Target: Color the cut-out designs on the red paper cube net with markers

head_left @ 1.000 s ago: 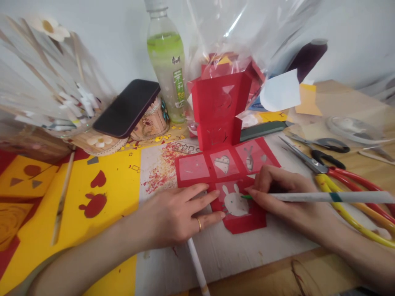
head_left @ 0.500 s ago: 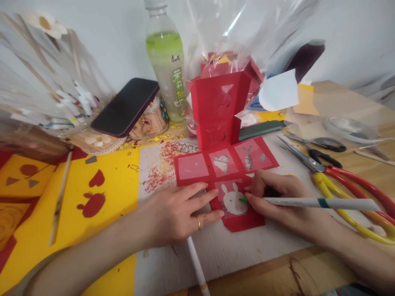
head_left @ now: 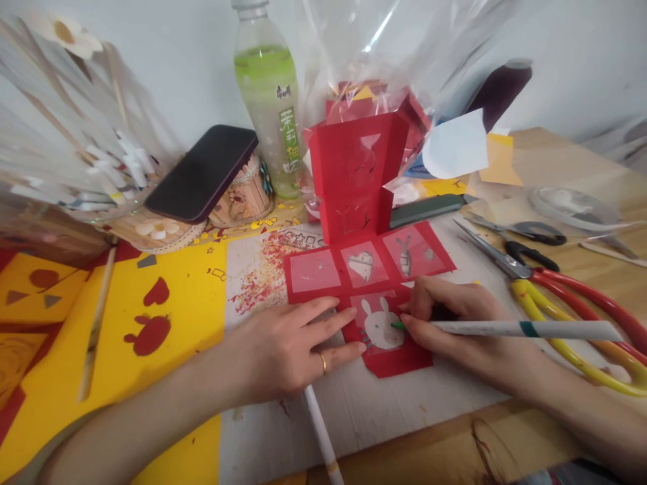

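Centrally, a red paper cutout sheet (head_left: 371, 283) lies unfolded on a white work surface (head_left: 384, 411), its panels holding pale windows with cut shapes: a heart, a fish and, in the panel nearest the person, a white rabbit (head_left: 380, 327). The left hand (head_left: 288, 347) lies flat on the surface at the left edge of the rabbit panel, fingers spread and relaxed, their tips pressing the red paper; a ring shows on one finger. The right hand (head_left: 457, 320) rests just right of the rabbit, fingers pinched around a long white pen with a green tip (head_left: 505, 329), and that tip touches the rabbit's right side.

Behind the sheet, its far panels stand folded upright. Left of those stands a clear bottle of green drink (head_left: 267, 101), and further left a dark phone (head_left: 202, 173) leans on a small wooden box. Right of the sheet lie scissors with red and yellow handles (head_left: 561, 289). Left of the sheet spreads yellow paper (head_left: 166, 316) with red shapes. A white stick (head_left: 321, 431) lies under the left hand, pointing towards the person.
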Demonstrator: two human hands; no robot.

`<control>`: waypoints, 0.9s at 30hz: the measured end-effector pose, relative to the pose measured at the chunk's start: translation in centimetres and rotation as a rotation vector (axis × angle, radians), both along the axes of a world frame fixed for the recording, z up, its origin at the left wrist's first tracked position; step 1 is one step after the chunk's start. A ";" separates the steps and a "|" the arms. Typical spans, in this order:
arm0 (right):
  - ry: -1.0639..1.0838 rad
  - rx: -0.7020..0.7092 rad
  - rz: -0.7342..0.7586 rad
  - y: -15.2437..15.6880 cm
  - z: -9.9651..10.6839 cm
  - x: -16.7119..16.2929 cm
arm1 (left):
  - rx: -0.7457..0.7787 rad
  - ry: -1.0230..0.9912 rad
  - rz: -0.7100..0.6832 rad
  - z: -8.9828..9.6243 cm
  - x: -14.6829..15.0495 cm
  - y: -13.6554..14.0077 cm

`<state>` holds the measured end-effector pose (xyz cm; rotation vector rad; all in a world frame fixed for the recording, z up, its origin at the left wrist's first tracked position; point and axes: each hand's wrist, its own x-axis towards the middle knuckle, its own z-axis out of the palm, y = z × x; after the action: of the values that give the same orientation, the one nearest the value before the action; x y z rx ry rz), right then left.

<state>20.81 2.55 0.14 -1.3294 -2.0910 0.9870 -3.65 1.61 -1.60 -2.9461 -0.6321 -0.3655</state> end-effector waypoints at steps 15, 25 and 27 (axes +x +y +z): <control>-0.012 0.036 0.010 0.1 -0.1 0.0 | -0.016 -0.008 -0.019 0.2 0.1 0.1; -0.007 0.021 0.007 0.0 0.0 0.0 | -0.014 0.001 -0.016 0.1 0.1 0.1; -0.002 0.026 0.006 0.1 -0.1 0.0 | -0.013 -0.005 -0.014 0.1 0.1 0.1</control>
<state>20.79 2.61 0.08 -1.3132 -2.1035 0.9580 -3.58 1.72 -1.50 -2.9644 -0.6176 -0.3711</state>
